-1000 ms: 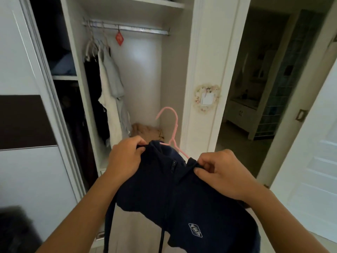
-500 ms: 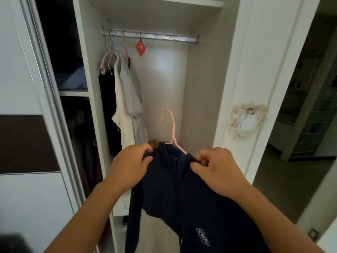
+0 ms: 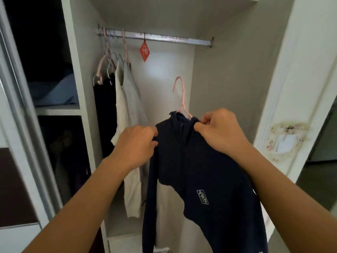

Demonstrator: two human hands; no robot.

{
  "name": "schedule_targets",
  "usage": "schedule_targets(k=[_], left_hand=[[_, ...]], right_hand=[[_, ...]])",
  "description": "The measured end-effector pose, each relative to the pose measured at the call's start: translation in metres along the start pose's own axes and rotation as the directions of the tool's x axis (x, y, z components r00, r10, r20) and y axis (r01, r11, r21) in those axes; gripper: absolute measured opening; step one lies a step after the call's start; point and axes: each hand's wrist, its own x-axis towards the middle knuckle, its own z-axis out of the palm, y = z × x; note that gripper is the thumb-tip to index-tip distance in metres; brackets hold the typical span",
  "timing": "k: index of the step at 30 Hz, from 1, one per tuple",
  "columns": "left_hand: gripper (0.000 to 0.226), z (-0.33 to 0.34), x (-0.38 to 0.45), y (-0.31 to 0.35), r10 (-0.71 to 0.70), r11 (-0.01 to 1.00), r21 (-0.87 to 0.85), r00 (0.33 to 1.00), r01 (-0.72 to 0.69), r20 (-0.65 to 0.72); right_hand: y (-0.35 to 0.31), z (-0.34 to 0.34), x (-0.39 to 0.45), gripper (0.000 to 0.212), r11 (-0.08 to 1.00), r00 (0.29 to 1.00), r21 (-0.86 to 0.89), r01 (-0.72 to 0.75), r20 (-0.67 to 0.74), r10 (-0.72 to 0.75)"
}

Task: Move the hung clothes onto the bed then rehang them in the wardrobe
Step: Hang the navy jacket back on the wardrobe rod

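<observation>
So, logo: small white patch (image 3: 202, 197) on the navy jacket (image 3: 200, 170), lettering too blurry to read
Jacket: on pink hanger (image 3: 181, 96), held below the rail (image 3: 155, 37)
Left hand (image 3: 135, 145): fingers pinching a shoulder
Right hand (image 3: 220, 130): pinching the collar
Nearby: red tag (image 3: 144, 51), hung clothes (image 3: 127, 110) at left

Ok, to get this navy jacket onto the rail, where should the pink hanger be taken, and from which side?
Probably the straight neck of the pink hanger, just below its hook, which stands upright and bare above the navy jacket collar. Come from the right: the right hand already pinches the shoulder beside it, and the rail is free there, while hung clothes crowd the left.
</observation>
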Motion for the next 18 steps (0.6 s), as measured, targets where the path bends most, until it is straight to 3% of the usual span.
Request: schedule_targets(k=[7, 18], left_hand=[[0.019, -0.006, 0.064, -0.054, 0.027, 0.996, 0.082, 0.998, -0.022, -0.057], [0.014, -0.001, 0.153, -0.093, 0.065, 0.981, 0.192, 0.975, -0.024, -0.213]], right_hand=[[-0.028, 0.022, 0.098, 0.033, 0.998, 0.998, -0.05, -0.023, -0.062, 0.02], [-0.057, 0.085, 0.235, 0.05, 0.997, 0.994, -0.005, 0.083, -0.072, -0.083]])
